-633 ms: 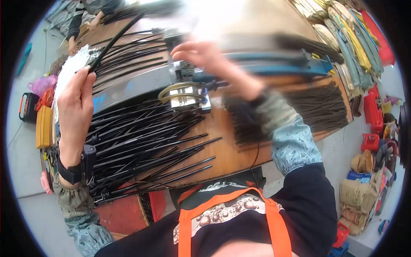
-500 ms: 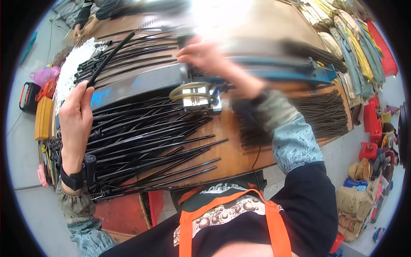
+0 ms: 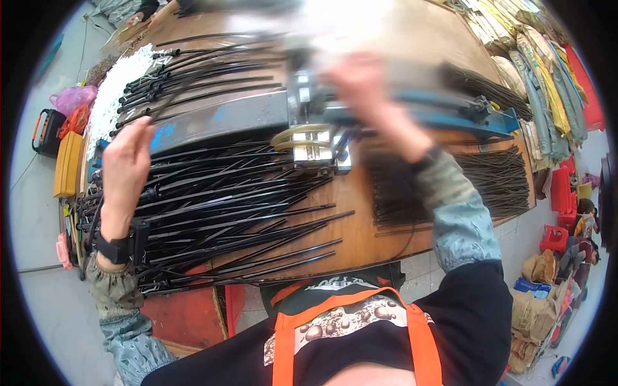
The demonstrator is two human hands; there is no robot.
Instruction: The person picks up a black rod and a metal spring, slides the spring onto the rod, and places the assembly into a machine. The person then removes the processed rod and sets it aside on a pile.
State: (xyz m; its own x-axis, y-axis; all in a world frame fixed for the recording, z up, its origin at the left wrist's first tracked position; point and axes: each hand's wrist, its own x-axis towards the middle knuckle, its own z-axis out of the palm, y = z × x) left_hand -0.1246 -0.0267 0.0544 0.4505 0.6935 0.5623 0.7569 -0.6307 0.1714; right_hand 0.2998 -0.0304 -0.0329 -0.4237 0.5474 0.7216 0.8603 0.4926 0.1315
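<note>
My left hand is closed at the left end of a long metal fixture, its fingertips pinched around the end of a thin black rod. That rod slants up and away, smeared by motion. My right hand is raised over the blue right half of the fixture, just right of its upright metal head. Motion blur hides its fingers and anything in them. Below the head sits a shiny metal block with a yellowish hose looped by it.
Many black rods lie heaped on the near side of the wooden table; more rods lie beyond the fixture. Thin dark rods are bundled at right. White pieces pile up at left. Another person's hand shows far left.
My right hand has swung right, away from the fixture's head. My left hand stays at the fixture's left end, and the black rod there is now blurred. The view has shifted slightly.
</note>
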